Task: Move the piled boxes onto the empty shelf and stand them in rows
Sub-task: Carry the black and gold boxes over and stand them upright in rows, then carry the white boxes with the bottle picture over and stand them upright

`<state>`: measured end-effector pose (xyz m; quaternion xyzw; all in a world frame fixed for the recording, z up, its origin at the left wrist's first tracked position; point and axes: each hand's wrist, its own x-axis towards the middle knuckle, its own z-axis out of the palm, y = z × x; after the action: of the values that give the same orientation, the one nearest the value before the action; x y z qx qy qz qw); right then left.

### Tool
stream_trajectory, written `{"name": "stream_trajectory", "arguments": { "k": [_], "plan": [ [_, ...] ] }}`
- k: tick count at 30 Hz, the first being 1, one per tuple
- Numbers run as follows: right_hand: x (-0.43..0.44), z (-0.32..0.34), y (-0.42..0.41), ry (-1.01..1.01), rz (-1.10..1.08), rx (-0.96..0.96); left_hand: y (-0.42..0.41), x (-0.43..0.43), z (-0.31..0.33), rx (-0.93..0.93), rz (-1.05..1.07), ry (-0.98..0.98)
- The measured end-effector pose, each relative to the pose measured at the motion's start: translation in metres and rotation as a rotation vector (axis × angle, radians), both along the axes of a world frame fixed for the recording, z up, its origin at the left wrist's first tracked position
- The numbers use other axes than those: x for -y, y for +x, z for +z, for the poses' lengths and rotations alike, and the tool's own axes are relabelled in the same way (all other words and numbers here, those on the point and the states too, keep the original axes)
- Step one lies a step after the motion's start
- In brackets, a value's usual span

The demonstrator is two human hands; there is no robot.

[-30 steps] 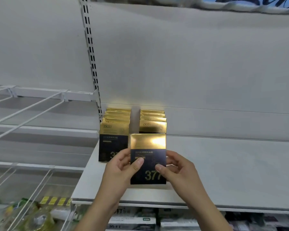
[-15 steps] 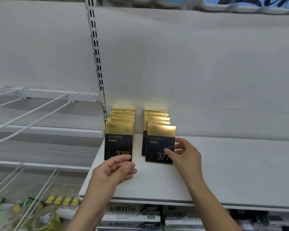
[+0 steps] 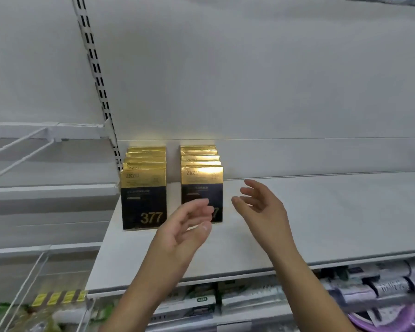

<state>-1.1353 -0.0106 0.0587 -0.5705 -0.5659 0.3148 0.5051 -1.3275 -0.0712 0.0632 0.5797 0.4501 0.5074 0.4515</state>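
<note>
Two rows of gold-and-black boxes marked "377" stand upright at the left end of the white shelf (image 3: 321, 212). The left row's front box (image 3: 143, 198) faces me fully. The right row's front box (image 3: 201, 185) is partly covered low down by my left hand (image 3: 185, 228). That hand hovers in front of it with loosely curled fingers, holding nothing. My right hand (image 3: 259, 204) floats just right of the right row, fingers spread, touching no box.
A slotted upright (image 3: 95, 75) rises beside the left row. White wire racks (image 3: 22, 149) lie to the left. Packaged goods (image 3: 381, 286) fill the shelf below. The white shelf runs on to the right of the two rows.
The box held in both hands a second ago now stands at the front of the right row. Both hands have let go and drawn back from it.
</note>
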Motion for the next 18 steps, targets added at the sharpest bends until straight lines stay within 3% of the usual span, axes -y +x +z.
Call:
{"name": "stream_trajectory", "arguments": {
  "k": [4, 18],
  "plan": [
    [0.038, 0.012, 0.046, 0.057, -0.089, -0.107, 0.052, -0.023, -0.002, -0.031, -0.157, 0.011],
    [0.168, 0.008, 0.283, 0.095, -0.417, -0.136, 0.314, -0.012, -0.015, 0.072, -0.506, 0.047]
  ]
}}
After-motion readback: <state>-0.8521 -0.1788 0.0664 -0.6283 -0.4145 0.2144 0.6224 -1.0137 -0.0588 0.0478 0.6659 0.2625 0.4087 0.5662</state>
